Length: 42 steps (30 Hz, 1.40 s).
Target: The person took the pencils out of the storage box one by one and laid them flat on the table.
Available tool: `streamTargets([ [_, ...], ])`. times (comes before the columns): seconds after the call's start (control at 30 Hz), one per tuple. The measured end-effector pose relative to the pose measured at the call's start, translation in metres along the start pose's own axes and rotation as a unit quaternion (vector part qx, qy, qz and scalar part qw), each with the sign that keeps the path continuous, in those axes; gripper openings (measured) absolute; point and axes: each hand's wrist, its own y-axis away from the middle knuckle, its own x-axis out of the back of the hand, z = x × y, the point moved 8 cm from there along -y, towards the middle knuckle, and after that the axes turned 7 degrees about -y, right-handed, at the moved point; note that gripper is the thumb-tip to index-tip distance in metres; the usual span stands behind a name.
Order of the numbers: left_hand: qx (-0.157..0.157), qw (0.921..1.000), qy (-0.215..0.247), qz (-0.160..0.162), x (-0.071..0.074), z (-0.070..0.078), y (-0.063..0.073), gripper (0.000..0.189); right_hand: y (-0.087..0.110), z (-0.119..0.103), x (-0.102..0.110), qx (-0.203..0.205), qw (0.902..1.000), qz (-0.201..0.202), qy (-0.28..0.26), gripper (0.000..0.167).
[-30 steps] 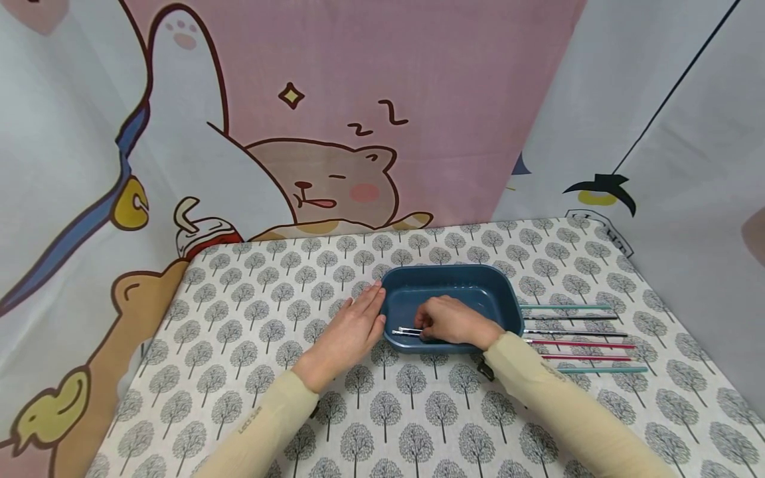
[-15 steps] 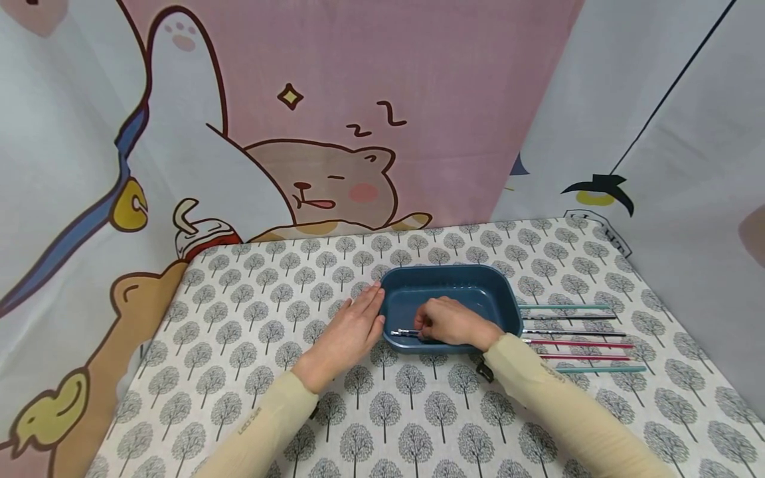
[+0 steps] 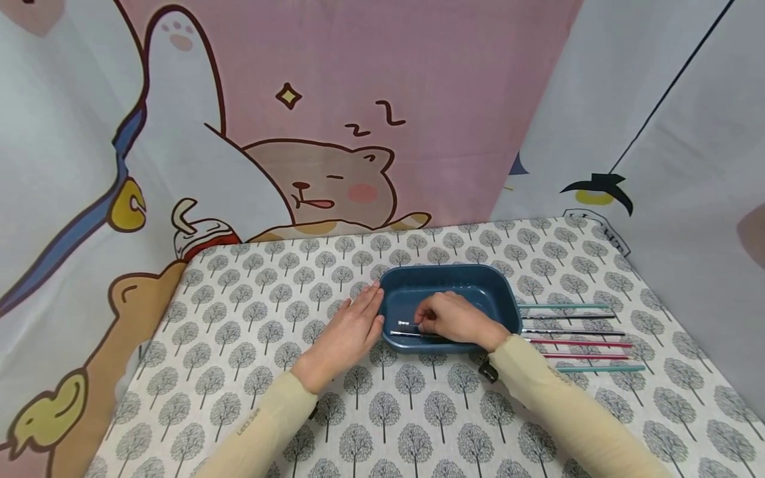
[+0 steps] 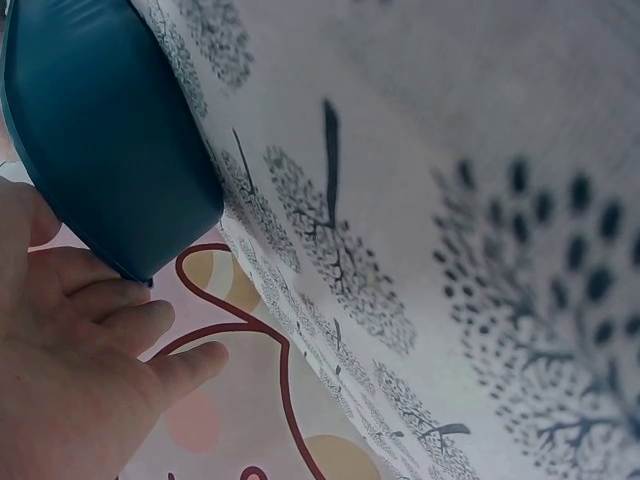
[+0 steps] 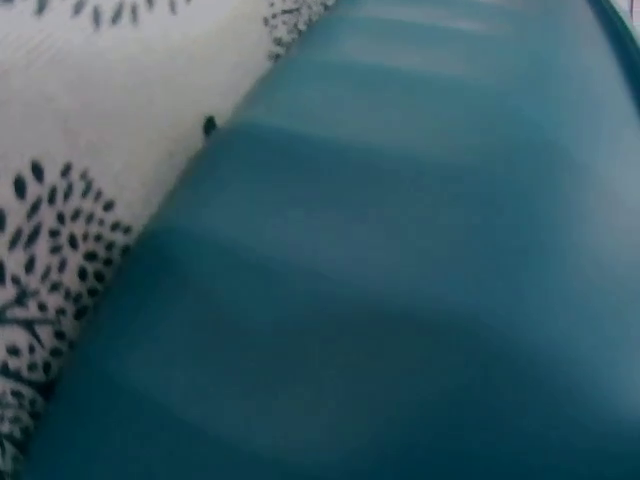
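A blue plastic basin (image 3: 412, 300) stands on the tree-patterned cloth. My left hand (image 3: 349, 325) rests with straight fingers against its left rim; the left wrist view also has this hand (image 4: 85, 350) at the edge. Inside the basin, the curled fingers of my right hand (image 3: 457, 320) pinch a thin dark pencil-like stick, whose silver-and-white end (image 3: 404, 323) points left. A second slim dark stick (image 3: 409, 334) with a silvery end lies along the near side, partly hidden by that hand. The right wrist view is filled by the basin's outer wall (image 5: 330, 260), without the hand.
Right of the basin several thin sticks lie roughly parallel on the cloth: teal (image 3: 564, 306), black (image 3: 580, 332), red (image 3: 588, 344) and another teal one (image 3: 609, 368). Behind the table hangs a pink cartoon curtain (image 3: 466, 99), with a pale curtain (image 3: 687, 166) at the right.
The two stick ends in the basin, close together before, have come apart. My right hand has shifted slightly away from the near wall with one stick. My left hand has stayed put.
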Motion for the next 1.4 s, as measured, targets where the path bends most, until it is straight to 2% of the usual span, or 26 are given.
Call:
streamTargets([
  [0.43,0.001,1.0,-0.001,0.004,0.0,-0.001,0.0,0.057,0.02,-0.017,0.037,0.036,0.9955,0.088,-0.003,0.01],
  [0.8,-0.002,1.0,-0.006,-0.001,0.001,0.0,0.0,0.057,0.048,-0.034,0.061,0.066,0.9866,0.149,0.0,0.011],
  [1.07,0.003,1.0,-0.005,-0.006,0.0,0.0,-0.001,0.057,0.071,-0.051,0.072,0.113,0.9778,0.176,-0.012,0.014],
  [1.4,0.001,1.0,-0.001,-0.004,0.001,0.0,0.0,0.057,0.1,-0.064,0.085,0.157,0.9655,0.206,0.024,0.022],
])
